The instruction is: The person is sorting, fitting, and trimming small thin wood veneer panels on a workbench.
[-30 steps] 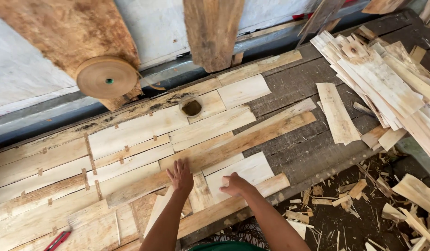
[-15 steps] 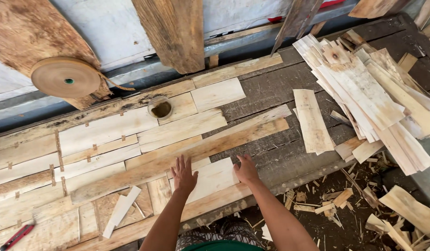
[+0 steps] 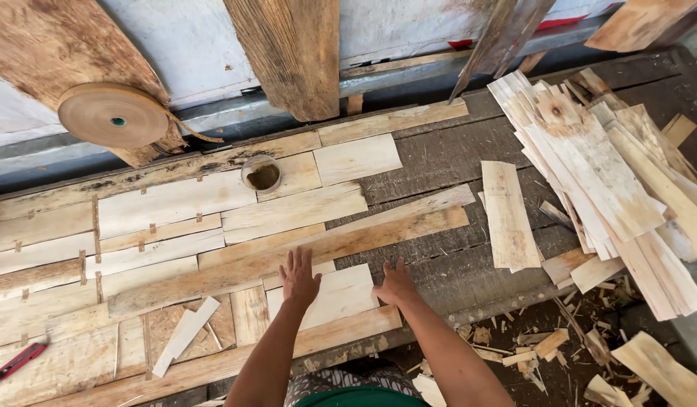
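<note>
i see my left hand (image 3: 298, 277) flat with fingers spread, pressing on a pale veneer piece (image 3: 335, 295) near the workbench's (image 3: 439, 154) front edge. my right hand (image 3: 397, 285) rests open at that piece's right end, gripping nothing. a long wood strip (image 3: 288, 260) lies just beyond both sets of fingertips.

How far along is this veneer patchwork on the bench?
Done: the taped sheet on the left, its strips already joined. In hand: left hand and right hand press flat on the pale piece at the sheet's right edge. Left: the loose strip pile on the right.
</note>
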